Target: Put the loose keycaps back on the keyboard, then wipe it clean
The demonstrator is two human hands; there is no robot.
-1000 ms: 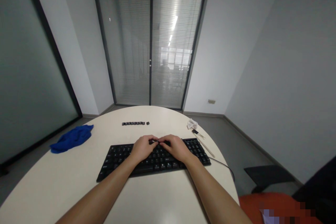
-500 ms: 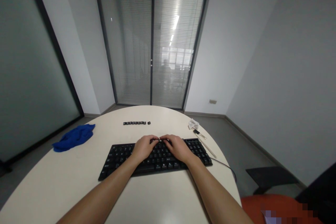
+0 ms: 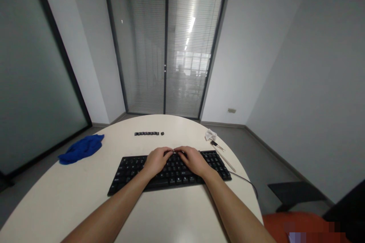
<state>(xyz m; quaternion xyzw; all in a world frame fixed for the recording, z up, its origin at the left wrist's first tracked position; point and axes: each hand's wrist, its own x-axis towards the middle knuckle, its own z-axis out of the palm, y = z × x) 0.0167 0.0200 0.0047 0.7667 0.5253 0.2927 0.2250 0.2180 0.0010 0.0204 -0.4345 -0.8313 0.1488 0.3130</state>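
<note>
A black keyboard (image 3: 168,184) lies across the table in front of me. My left hand (image 3: 155,161) is over its middle, with thumb and fingers pinched together near the top edge. Close against it, my right hand (image 3: 194,160) curls its fingers the same way, and the fingertips of both almost meet above the upper key row. A tiny pale spot shows between them, but whatever they pinch is too small to make out. Beyond the keyboard, several loose black keycaps (image 3: 146,133) form a row, and a single keycap (image 3: 162,133) sits just right of it.
A crumpled blue cloth (image 3: 82,149) lies at the left of the white round table (image 3: 159,218). At the right edge are a white crumpled tissue (image 3: 210,134), a small black-headed brush (image 3: 214,143) and a thin stick (image 3: 226,160). The keyboard's cable (image 3: 245,179) hangs over the edge near an orange chair (image 3: 281,218).
Both hands keep nearly the same pose at the keyboard's top edge. The whole view has shifted very slightly.
</note>
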